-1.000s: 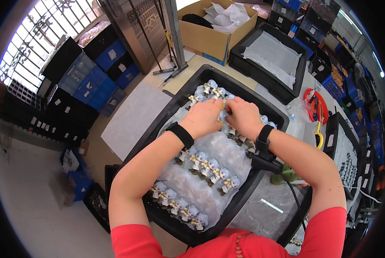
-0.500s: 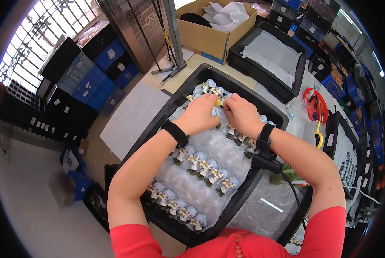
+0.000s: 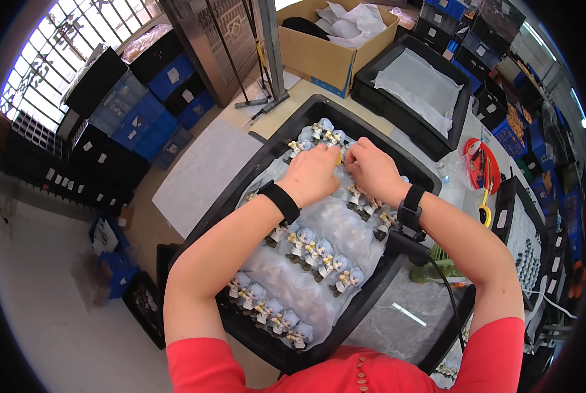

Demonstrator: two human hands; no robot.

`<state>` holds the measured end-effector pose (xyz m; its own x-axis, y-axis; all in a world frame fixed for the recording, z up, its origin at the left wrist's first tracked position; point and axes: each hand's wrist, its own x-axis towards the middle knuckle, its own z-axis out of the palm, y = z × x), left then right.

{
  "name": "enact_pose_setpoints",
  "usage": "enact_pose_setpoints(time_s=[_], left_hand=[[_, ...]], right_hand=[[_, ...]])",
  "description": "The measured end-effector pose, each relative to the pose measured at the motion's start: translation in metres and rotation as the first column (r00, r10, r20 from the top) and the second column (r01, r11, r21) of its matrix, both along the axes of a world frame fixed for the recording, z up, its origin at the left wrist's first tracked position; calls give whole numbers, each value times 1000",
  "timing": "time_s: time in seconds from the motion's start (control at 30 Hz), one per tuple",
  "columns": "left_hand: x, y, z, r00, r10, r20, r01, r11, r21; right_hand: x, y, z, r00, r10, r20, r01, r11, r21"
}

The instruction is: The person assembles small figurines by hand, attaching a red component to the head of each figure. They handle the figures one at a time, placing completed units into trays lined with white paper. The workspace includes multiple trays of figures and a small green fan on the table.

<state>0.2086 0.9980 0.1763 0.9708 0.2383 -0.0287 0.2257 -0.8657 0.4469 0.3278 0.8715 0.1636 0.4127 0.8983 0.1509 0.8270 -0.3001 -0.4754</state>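
Note:
A black tray [image 3: 365, 331] lined with translucent plastic film [image 3: 283, 265] lies before me, holding rows of small figurines [image 3: 316, 252] with pale blue hair, white clothes and dark bases. Over the far rows my left hand [image 3: 311, 175] curls its fingers closed at a figurine, which the hand mostly hides; a small yellow bit [image 3: 339, 159] shows at the fingertips. Close beside it, my right hand [image 3: 375, 171] has thumb and fingers pinched together, and what lies between them is hidden. More figurines [image 3: 326, 131] stand just beyond my hands. Both wrists wear black bands.
Behind the tray stand a cardboard box [image 3: 319, 59] and another black tray [image 3: 407, 92] with white sheeting. To the right lie a red round container [image 3: 481, 164] of tools and yellow-handled scissors [image 3: 485, 209]. Stacked blue and black bins [image 3: 139, 124] stand at left. A cable hangs by my right wrist.
My hands stay together over the far rows, with the fingers shifting slightly. The figurine seen between them before is now mostly covered. The whole view has shifted a little.

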Motion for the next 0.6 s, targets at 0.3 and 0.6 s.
enact_pose_setpoints(time_s=[0.3, 0.6], left_hand=[[5, -6, 1, 999, -27, -42, 30, 997, 68], [-3, 14, -3, 983, -48, 176, 79, 982, -172]], right_hand=[[-7, 5, -12, 954, 42, 296, 0, 990, -140], [4, 2, 3, 995, 74, -59, -76, 997, -29]])
